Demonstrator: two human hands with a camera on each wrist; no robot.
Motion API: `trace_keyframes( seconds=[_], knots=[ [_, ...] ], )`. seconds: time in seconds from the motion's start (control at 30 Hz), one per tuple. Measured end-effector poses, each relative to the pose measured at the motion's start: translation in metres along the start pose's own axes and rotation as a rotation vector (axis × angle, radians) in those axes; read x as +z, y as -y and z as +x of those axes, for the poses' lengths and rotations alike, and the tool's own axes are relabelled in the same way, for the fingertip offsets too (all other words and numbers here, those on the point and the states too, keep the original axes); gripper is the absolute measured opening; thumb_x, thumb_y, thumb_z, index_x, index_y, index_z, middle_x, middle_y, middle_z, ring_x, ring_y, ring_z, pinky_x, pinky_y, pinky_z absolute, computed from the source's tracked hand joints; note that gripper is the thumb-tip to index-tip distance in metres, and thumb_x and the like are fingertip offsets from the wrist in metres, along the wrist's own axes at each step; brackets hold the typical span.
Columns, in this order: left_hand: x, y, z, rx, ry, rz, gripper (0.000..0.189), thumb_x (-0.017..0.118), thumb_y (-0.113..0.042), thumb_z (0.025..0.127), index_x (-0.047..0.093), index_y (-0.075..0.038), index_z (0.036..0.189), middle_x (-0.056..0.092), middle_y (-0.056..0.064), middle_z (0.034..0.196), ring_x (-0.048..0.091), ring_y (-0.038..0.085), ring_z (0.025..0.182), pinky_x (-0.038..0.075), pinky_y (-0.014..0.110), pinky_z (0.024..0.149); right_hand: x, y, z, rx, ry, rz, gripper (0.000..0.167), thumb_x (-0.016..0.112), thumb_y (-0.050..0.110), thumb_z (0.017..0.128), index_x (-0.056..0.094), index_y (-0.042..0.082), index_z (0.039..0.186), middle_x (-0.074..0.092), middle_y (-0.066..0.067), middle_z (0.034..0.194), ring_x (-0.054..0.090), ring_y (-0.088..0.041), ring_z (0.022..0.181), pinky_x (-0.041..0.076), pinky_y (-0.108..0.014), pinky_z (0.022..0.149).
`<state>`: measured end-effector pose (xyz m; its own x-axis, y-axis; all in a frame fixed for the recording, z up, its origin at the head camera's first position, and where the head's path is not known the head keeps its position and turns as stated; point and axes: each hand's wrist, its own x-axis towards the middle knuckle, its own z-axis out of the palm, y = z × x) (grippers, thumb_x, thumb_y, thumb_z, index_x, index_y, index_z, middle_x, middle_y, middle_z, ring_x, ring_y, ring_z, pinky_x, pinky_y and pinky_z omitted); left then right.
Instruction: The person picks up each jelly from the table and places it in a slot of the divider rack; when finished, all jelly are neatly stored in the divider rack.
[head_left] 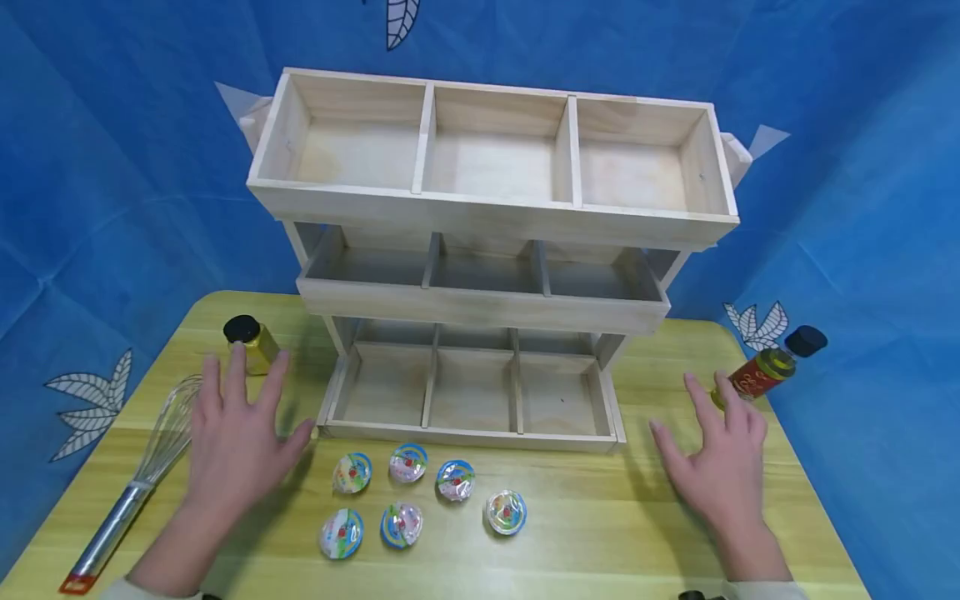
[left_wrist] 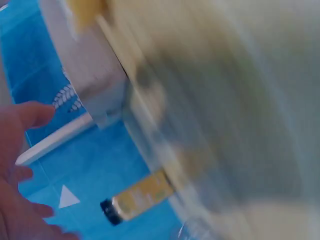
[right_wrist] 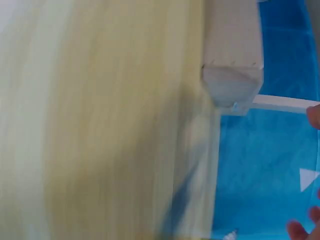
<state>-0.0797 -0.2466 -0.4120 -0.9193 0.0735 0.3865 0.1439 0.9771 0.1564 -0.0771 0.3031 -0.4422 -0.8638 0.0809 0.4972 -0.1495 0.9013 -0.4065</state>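
Observation:
My left hand (head_left: 238,442) hovers with spread fingers at the table's left side, empty. Just beyond its fingertips stands a small yellow jar (head_left: 262,354) with a black lid; the left wrist view also has this jar (left_wrist: 142,196). A wire whisk (head_left: 123,512) with a metal handle lies left of that hand. On the other side, my right hand (head_left: 720,467) is held with fingers apart, holding nothing. Its fingertips overlap a bottle (head_left: 761,372) with a red label and black cap. Only some fingertips (right_wrist: 314,117) show at the right wrist view's edge.
A three-tier wooden rack (head_left: 491,217) with divided compartments stands at the back middle. Several small round cups with printed film lids (head_left: 401,525) lie in front of it on the wooden table (head_left: 600,533). Blue cloth (head_left: 847,167) hangs behind and at both sides.

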Motion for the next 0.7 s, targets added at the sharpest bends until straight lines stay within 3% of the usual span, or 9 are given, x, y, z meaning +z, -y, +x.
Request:
trace_keyframes(
  seconds=[0.1, 0.2, 0.4, 0.5, 0.7],
  knots=[
    [0.000, -0.007, -0.007, -0.104, -0.016, -0.233, 0.087, 0.084, -0.026, 0.077, 0.041, -0.004, 0.149, 0.030, 0.035, 0.147, 0.031, 0.059, 0.129, 0.033, 0.076, 0.090, 0.006, 0.003, 0.001, 0.125, 0.001, 0.247, 0.064, 0.076, 0.024, 0.089, 0.051, 0.017, 0.148, 0.046, -0.011, 0.148, 0.047, -0.035, 0.117, 0.043, -0.037, 0.091],
    [-0.003, -0.011, -0.013, -0.201, 0.054, -0.380, 0.079, 0.082, -0.026, 0.082, 0.044, 0.002, 0.145, 0.042, 0.033, 0.135, 0.046, 0.052, 0.115, 0.043, 0.068, 0.083, 0.010, 0.006, 0.005, 0.282, 0.061, 0.494, 0.055, 0.070, 0.018, 0.095, 0.051, 0.018, 0.147, 0.052, -0.002, 0.141, 0.055, -0.018, 0.105, 0.048, -0.016, 0.076],
    [-0.006, -0.008, -0.024, -0.343, 0.329, -0.669, 0.070, 0.080, -0.034, 0.086, 0.049, -0.001, 0.140, 0.052, 0.023, 0.135, 0.057, 0.040, 0.113, 0.056, 0.045, 0.081, 0.020, 0.002, 0.019, 0.432, 0.249, 1.027, 0.042, 0.061, 0.015, 0.101, 0.054, 0.009, 0.142, 0.053, -0.004, 0.136, 0.057, -0.013, 0.106, 0.055, -0.024, 0.073],
    [-0.001, -0.006, -0.027, -0.332, 0.423, -0.790, 0.063, 0.083, -0.028, 0.085, 0.055, -0.002, 0.136, 0.055, 0.019, 0.133, 0.058, 0.037, 0.113, 0.056, 0.035, 0.078, 0.028, -0.002, 0.025, 0.438, 0.355, 1.143, 0.042, 0.060, 0.013, 0.102, 0.052, 0.003, 0.142, 0.051, -0.008, 0.136, 0.055, -0.017, 0.105, 0.055, -0.027, 0.072],
    [0.014, 0.001, -0.031, -0.214, 0.538, -0.973, 0.065, 0.087, -0.013, 0.077, 0.057, 0.002, 0.133, 0.058, 0.021, 0.129, 0.059, 0.037, 0.110, 0.056, 0.031, 0.084, 0.047, -0.004, 0.033, 0.420, 0.501, 1.192, 0.048, 0.063, 0.008, 0.099, 0.045, -0.008, 0.141, 0.048, -0.013, 0.137, 0.060, -0.016, 0.106, 0.057, -0.028, 0.074]
  ],
)
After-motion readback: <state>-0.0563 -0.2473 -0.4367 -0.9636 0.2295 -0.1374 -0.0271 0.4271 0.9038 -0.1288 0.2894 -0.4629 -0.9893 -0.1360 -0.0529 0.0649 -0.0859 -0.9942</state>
